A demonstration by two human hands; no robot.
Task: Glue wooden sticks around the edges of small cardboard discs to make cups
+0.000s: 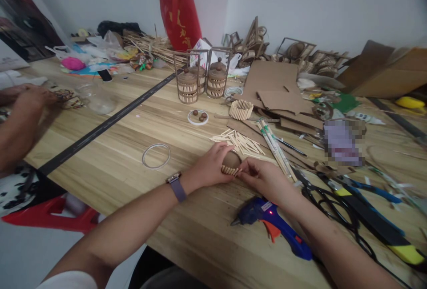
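My left hand (213, 164) is wrapped round a small round cardboard cup (231, 161), part of whose side is lined with short upright wooden sticks. Thumb and forefinger of my right hand (260, 175) pinch a short wooden stick at the cup's near right edge, mostly covered by the fingertips. Just beyond the cup lies a loose pile of cut sticks (242, 141). A blue glue gun (271, 222) with an orange trigger and a lit red light rests on the table below my right hand.
Black scissors (333, 204), a yellow-black utility knife (380, 224) and blue-handled pliers (373, 189) lie at the right. Farther back are a stick ring (240, 109), lidded baskets (187, 85) and cardboard sheets (270, 82). A white ring (156, 155) lies left; another person's hands (31, 98) work beyond.
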